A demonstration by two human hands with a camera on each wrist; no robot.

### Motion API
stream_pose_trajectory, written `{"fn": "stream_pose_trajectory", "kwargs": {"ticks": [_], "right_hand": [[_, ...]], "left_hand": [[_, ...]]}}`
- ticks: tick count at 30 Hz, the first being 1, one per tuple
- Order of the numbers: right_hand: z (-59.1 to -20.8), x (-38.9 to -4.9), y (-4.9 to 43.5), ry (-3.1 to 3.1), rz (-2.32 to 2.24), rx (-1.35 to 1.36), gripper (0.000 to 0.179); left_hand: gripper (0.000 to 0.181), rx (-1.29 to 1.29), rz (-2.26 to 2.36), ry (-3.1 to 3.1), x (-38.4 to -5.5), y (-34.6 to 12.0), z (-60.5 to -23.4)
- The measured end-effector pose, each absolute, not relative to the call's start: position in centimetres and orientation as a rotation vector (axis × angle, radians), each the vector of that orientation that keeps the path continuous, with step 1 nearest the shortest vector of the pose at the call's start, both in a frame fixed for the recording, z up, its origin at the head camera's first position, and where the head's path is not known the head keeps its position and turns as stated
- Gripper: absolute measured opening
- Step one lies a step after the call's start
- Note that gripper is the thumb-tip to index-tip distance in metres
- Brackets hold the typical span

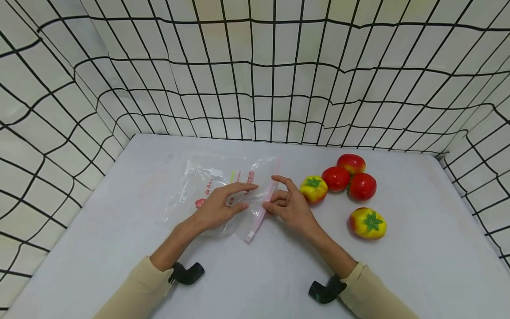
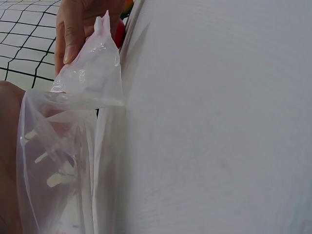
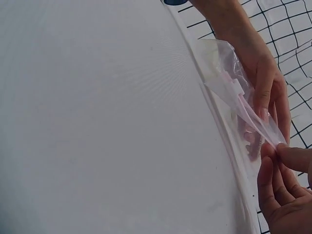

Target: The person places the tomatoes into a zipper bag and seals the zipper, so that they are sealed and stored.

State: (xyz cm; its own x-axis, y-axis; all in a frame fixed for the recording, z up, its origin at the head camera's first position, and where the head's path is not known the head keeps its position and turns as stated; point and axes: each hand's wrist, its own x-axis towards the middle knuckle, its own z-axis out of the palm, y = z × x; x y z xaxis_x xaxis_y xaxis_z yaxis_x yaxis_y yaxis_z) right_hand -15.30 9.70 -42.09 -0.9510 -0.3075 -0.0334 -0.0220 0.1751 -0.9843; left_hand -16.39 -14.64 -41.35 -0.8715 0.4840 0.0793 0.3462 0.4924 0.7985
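A clear zip bag (image 1: 217, 177) with red print and a pink zip strip lies flat on the white table. My right hand (image 1: 290, 206) pinches the pink zip edge between thumb and curled fingers, its index finger raised; the pinch shows closely in the right wrist view. The white slider (image 1: 250, 236) sits at the zip's near end. Over the bag's middle, my left hand (image 1: 219, 206) has its index finger and thumb stretched toward the zip, with a gap between them. In the right wrist view the left hand's thumb (image 3: 263, 100) lies against the film.
Several toy tomatoes lie right of the bag: a yellow one (image 1: 314, 189) close beside my right hand, red ones (image 1: 336, 179) clustered behind it, another yellow one (image 1: 368, 223) nearer. Black netting (image 1: 251, 95) over white walls borders the table's back and sides.
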Motion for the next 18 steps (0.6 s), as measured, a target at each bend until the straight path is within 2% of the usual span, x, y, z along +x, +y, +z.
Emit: {"fn": "stream_pose_trajectory", "kwargs": {"ticks": [18], "right_hand": [[-42.34,-15.36,9.88,2.240,-1.850,-0.336,0.086]], "left_hand": [[0.054,0.829,1.459,2.521,-16.37,-15.06,-41.35]]}}
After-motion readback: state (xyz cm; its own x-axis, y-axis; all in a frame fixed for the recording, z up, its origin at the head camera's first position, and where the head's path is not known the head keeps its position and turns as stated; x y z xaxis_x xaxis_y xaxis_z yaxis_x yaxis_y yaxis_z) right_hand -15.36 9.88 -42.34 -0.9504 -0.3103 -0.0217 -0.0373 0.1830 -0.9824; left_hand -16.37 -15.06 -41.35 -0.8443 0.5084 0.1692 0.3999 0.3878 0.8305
